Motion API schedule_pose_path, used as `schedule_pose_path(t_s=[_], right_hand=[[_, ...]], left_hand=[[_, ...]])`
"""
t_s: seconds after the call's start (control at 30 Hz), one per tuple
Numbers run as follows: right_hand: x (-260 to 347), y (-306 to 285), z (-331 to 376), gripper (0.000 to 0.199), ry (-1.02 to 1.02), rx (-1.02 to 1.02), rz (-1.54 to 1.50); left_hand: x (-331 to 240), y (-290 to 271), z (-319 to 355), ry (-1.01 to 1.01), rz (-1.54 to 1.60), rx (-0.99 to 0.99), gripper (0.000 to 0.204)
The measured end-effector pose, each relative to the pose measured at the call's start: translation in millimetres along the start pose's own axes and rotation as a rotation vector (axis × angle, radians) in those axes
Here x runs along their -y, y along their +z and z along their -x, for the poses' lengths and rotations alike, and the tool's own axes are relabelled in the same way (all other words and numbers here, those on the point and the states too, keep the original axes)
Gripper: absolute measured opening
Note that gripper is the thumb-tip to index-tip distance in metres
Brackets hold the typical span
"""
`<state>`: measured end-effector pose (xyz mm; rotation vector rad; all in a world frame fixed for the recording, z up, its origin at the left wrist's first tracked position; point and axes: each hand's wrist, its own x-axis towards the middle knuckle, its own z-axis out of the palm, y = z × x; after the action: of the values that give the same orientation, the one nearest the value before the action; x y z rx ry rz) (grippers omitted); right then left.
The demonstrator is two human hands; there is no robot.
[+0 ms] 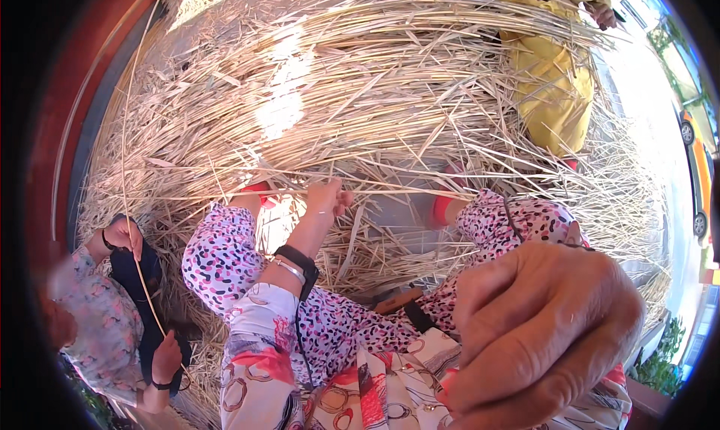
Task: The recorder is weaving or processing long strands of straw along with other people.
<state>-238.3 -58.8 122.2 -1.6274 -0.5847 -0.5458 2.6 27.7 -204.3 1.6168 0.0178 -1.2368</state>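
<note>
Centre frame, left hand [327, 197] is out front, fingers pinched on a thin dry reed [390, 184] running across the straw pile [360, 92] that fills the upper frame. Right hand [544, 329] sits lower right, close to cam, fingers curled shut; can't tell if it holds anything. I see a 2nd person's hands [124, 235] lower left gripping another long stalk [139, 269].

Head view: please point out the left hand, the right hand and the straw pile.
left hand [328, 197], head view, on the knuckles.
right hand [540, 332], head view, on its back.
straw pile [360, 92], head view, on its middle stalks.
</note>
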Motion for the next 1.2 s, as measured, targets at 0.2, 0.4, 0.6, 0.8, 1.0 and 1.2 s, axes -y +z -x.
schedule_pose_path(t_s=[0.2, 0.4, 0.6, 0.8, 1.0, 1.2], right_hand=[[-28.2, -64.2, 16.3, 0.018, 0.413, -0.324, 0.930], [-85.6, -108.9, 87.8, 0.023, 0.787, -0.061, 1.162], [-104.0, -93.8, 91.9, 0.036, 0.766, 0.093, 1.135], [-133.0, -85.7, 108.1, 0.053, 0.844, 0.237, 1.014], [-175.5, -97.8, 142.7, 0.035, 1.111, 0.405, 0.816], [-168.7, -57.9, 78.9, 0.022, 0.692, 0.019, 0.841]], left_hand=[[-3.7, 11.4, -16.2, -0.039, 0.215, 0.089, 0.024], [-52.6, 36.0, 4.2, 0.149, 0.360, 0.049, 0.014], [-125.8, 6.9, 50.2, 0.524, 0.408, 0.021, 0.018], [-160.7, -54.3, 55.2, 0.666, 0.630, -0.173, 0.020], [-167.6, -55.6, 46.3, 0.602, 0.767, -0.158, 0.022], [-142.8, -27.6, 55.5, 0.555, 0.461, 0.067, 0.023]])
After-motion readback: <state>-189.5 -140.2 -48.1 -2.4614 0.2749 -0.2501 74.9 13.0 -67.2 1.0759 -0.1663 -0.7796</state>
